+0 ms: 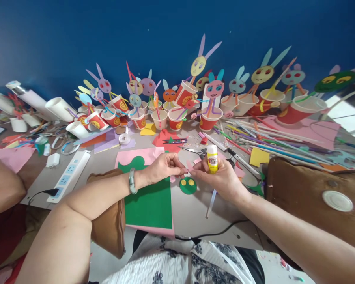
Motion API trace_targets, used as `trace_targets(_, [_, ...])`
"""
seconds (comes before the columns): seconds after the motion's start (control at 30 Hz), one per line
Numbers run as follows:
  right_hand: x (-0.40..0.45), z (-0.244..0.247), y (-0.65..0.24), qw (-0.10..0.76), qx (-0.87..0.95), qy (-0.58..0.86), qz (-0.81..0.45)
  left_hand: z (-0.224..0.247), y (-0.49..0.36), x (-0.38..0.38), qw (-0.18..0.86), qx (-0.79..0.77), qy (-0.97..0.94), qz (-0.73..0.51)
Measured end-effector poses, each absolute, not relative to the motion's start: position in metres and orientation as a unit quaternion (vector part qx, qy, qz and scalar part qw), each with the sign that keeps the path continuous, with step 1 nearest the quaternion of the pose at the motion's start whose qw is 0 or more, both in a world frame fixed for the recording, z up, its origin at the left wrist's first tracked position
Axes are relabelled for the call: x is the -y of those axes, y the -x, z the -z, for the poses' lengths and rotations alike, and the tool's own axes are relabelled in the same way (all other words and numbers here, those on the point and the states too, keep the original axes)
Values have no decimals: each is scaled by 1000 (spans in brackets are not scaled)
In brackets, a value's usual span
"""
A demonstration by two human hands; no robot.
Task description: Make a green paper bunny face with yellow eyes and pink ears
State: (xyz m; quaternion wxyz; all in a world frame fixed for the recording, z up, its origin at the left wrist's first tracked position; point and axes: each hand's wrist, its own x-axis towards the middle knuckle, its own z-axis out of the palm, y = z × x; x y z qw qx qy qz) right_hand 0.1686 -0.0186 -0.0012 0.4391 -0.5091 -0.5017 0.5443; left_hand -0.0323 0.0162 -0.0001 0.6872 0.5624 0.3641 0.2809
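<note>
My right hand [225, 181] is closed around a yellow glue stick [212, 161] with a white cap, held upright. Its thumb and finger also pinch a small pink paper strip [189, 165]. Facing it, my left hand [167, 167] has its fingers pinched together near that strip; what they hold, if anything, is too small to make out. Just below the fingertips lies a green paper disc [188, 188] with two yellow spots. Under my left forearm is a large green sheet [149, 205] on top of a pink sheet [165, 232].
Paper cups [210, 118] with paper rabbit-like figures line the blue wall. Scissors [192, 150] and black snips [175, 141] lie beyond my hands. Right are pipe cleaners [284, 142] and a brown cushion [301, 189]; left, a power strip [68, 175] and another person's arm [6, 181].
</note>
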Motion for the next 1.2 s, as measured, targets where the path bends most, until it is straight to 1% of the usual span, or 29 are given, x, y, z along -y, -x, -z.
trace_targets(0.17, [21, -3, -165, 435, 496, 521, -541, 7, 32, -16, 696, -370, -546, -284])
trace_targets(0.37, [21, -2, -165, 426, 499, 514, -552, 1, 31, -13, 712, -355, -548, -257])
trace_targets(0.5, [20, 0, -168, 423, 511, 520, -538, -1, 30, -13, 676, -356, -594, -253])
trace_targets(0.6, [19, 1, -170, 435, 513, 519, -528, -1, 32, -14, 648, -374, -611, -260])
trace_targets(0.8, [17, 5, -172, 440, 512, 509, -534, 2, 34, -15, 660, -386, -590, -258])
trace_targets(0.93, [17, 5, -171, 433, 519, 516, -526, 1, 35, -15, 675, -372, -573, -277])
trace_targets(1.2, [16, 7, -173, 415, 521, 517, -538, -4, 37, -19, 665, -379, -566, -306])
